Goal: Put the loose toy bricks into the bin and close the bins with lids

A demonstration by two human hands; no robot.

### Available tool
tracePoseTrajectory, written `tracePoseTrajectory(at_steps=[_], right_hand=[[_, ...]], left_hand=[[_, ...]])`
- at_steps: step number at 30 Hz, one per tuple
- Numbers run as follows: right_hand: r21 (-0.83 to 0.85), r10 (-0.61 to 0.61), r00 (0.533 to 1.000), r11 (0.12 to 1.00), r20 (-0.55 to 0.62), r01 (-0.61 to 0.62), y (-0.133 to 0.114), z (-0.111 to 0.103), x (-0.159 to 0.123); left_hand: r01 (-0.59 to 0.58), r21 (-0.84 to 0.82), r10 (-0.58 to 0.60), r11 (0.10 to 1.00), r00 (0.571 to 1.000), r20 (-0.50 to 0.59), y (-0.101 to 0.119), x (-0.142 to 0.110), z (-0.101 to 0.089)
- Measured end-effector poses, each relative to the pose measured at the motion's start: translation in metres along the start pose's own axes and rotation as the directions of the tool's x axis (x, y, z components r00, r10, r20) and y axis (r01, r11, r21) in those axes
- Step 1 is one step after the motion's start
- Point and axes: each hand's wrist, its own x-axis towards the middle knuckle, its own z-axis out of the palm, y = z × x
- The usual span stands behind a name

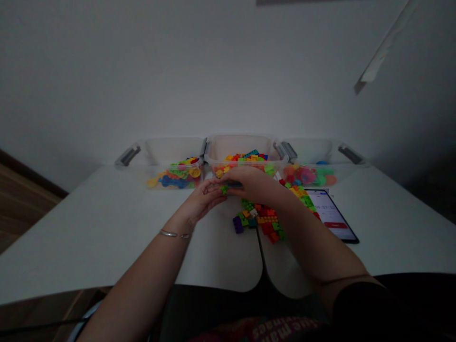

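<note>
My left hand (206, 198) is raised over the middle of the table, its fingers closed on a small green toy brick (223, 190). From the right my right hand (247, 183) arches over and meets the left fingertips. Its fingers are bent towards the thumb, and whatever they grip is hidden. Just below and right of the hands lies a loose heap of building bricks (268, 219) in red, orange, green and other colours, with a purple brick (238, 224) at its near left. The right forearm covers part of the heap.
Behind the hands stands a clear bin of bricks (245, 135). Left of it is a bin with colourful toy pieces (171, 142); another bin (309, 145) holds rounded pieces at right. A phone (335, 216) lies right of the heap. A seam splits the white table (117, 218).
</note>
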Motion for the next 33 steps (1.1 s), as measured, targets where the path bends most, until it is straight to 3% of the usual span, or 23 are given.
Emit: tracePoseTrajectory(at_steps=[13,24,29,33], right_hand=[[0.031,0.045,0.999,0.999,-0.002,-0.045,-0.001,0.012,0.005],[0.288,0.064,0.973,0.958,-0.222,0.003,0.011,0.014,0.002],[0.234,0.18,0.892,0.968,-0.415,-0.086,0.012,-0.006,-0.006],[0.091,0.219,0.8,0.975,-0.559,-0.203,0.023,-0.022,-0.013]], left_hand=[[-0.031,-0.013,0.031,0.999,0.999,0.012,-0.003,0.003,0.0],[-0.122,0.013,0.122,0.993,0.993,-0.003,-0.001,0.0,0.003],[-0.125,0.252,0.125,0.96,0.992,0.016,-0.009,0.004,-0.004],[-0.203,0.577,0.149,0.791,0.979,0.14,-0.015,0.004,-0.008]])
